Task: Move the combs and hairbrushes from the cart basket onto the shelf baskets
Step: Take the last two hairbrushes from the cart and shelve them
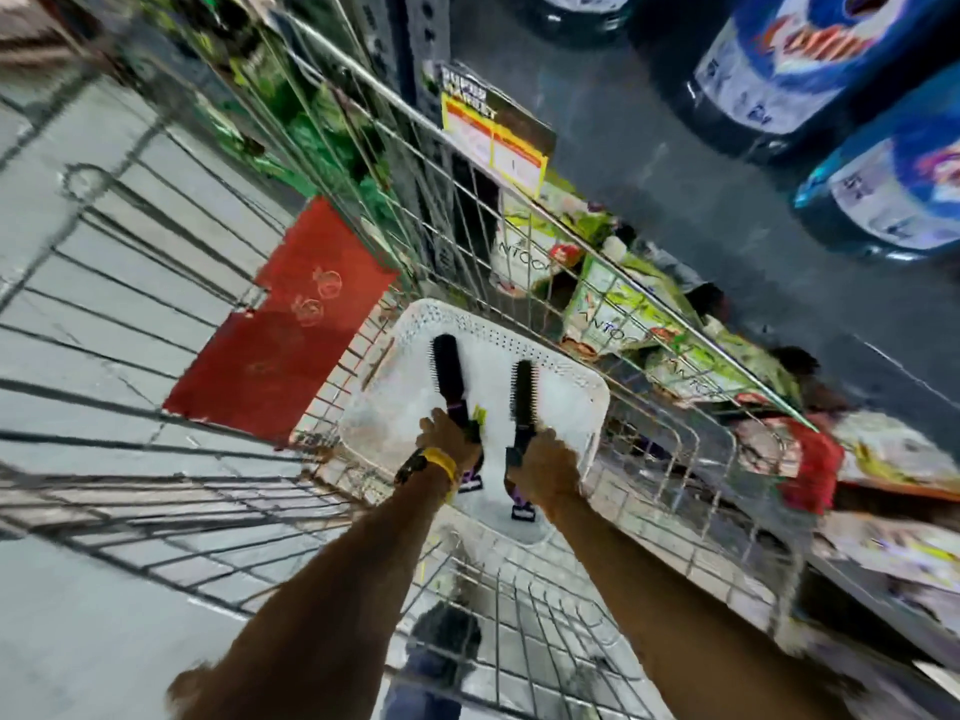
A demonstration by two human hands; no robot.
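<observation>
One head-worn wide-angle view looks steeply down along both forearms into a wire cart point(519, 283), tilted, close to the hands, with shelves point(779, 210) at the right edge.

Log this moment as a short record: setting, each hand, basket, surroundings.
setting: shop aisle, wire cart beside shelves
left hand: closed on a black hairbrush, yellow wristband on the wrist
right hand: closed on a second black hairbrush
basket: white perforated basket in the cart, both brushes over it
surroundings: blue detergent bottles upper right, red panel on the cart
image quality: blurred
</observation>
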